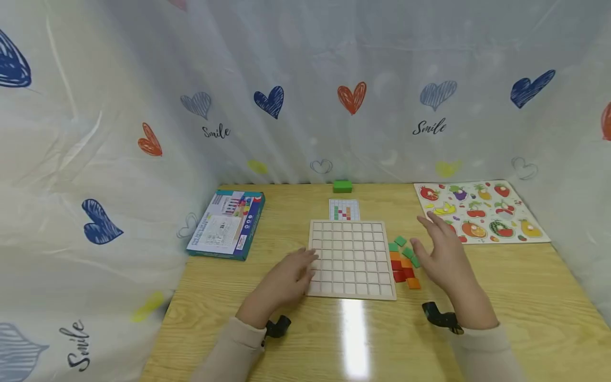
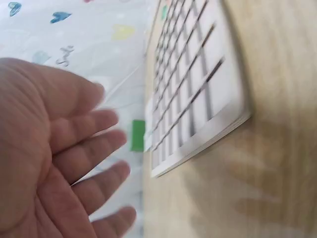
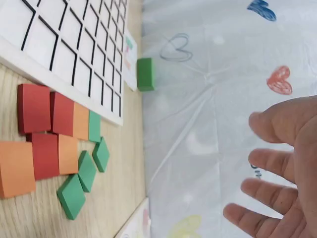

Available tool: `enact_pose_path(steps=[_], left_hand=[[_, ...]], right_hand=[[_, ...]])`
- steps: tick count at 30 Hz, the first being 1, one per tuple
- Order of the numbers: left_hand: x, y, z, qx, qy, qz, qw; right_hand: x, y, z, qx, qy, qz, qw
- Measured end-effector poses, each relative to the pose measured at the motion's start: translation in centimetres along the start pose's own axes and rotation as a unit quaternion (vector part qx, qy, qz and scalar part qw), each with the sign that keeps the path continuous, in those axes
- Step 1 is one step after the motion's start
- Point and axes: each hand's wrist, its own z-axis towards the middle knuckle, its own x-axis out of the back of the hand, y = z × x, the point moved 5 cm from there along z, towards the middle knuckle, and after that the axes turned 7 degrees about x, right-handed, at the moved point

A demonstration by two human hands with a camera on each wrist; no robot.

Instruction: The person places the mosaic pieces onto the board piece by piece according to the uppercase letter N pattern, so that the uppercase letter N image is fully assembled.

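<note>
A white grid board [image 1: 351,260] with a pale wooden frame lies flat mid-table, its squares bare. My left hand [image 1: 288,276] hovers by the board's left edge, fingers relaxed; the left wrist view shows a gap between fingertips and board. My right hand [image 1: 444,257] is raised over the table to the right, fingers spread and holding nothing. Between it and the board lie loose square tiles: green tiles [image 3: 86,171], red tiles [image 3: 45,156] and orange tiles [image 3: 17,168]. Behind the board lies a small pattern card [image 1: 343,209] printed with a grid of coloured squares.
A green block [image 1: 342,187] sits at the table's back edge. To the left lies a blue-edged box [image 1: 226,225] with a paper sheet on top. A fruit puzzle board [image 1: 482,212] lies at the back right. A heart-printed curtain [image 1: 310,95] surrounds the table.
</note>
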Motion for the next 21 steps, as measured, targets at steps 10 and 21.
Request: enact_pose_path(steps=[10,21], left_hand=[[-3.1,-0.3,0.2,0.028,-0.052,0.019,0.9981],[-4.0,-0.2,0.5,0.007,-0.037,0.01,0.9992]], right_hand=[[-2.4,1.6,-1.3,-0.094,-0.146,0.017,0.985],[-5.5,3.7,-6.5,-0.203,-0.176,0.014,0.963]])
